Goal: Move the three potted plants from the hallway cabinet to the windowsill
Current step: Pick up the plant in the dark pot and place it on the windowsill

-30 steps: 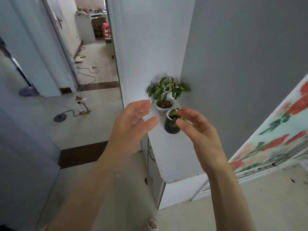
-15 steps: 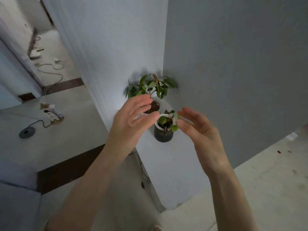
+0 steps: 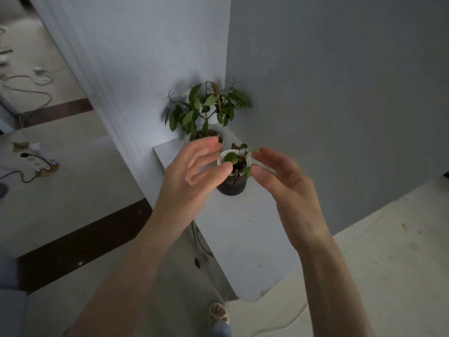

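Small pot [image 3: 232,187] was black with white rim, larger pot [image 3: 220,132] white, leaves [image 3: 206,107] green with one brown, cabinet top [image 3: 233,227] pale grey-white, floor [image 3: 73,190] beige with dark brown stripe [image 3: 80,242].

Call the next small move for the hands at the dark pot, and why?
Probably close both hands onto the dark pot and lift. The left hand and right hand are open on either side of its white rim, not yet gripping. It stands upright on the cabinet top, nearer than the larger plant, so it comes out first without brushing those leaves.
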